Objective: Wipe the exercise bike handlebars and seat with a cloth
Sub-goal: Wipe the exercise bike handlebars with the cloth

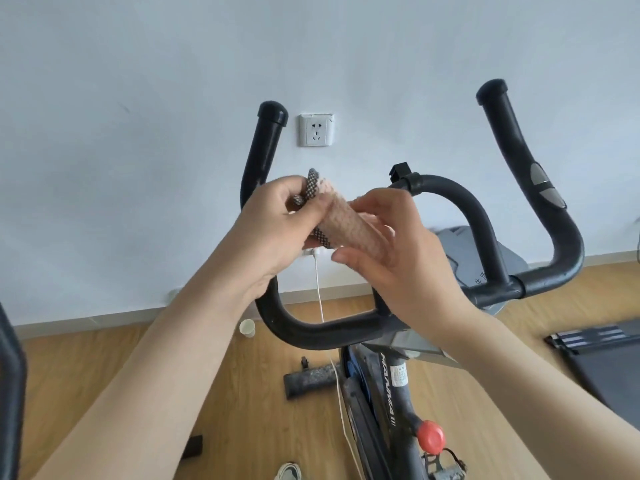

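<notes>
A pink waffle-weave cloth (349,228) with a dark checked border is held folded between both hands, in the air above the middle of the handlebars. My left hand (273,233) pinches its left end; my right hand (391,258) grips the right part with fingers curled around it. The black foam-covered handlebars (322,329) of the exercise bike spread below and behind the hands, with one horn up at the left (263,147) and one at the right (512,147). Neither hand touches the bars. The seat is out of view.
The bike frame with a red knob (430,436) drops toward the wooden floor. A white cable (320,299) hangs from the wall. A paper cup (247,328) stands by the skirting. A wall socket (316,129) sits behind. A treadmill edge (588,344) lies at right, another black bar (10,393) at far left.
</notes>
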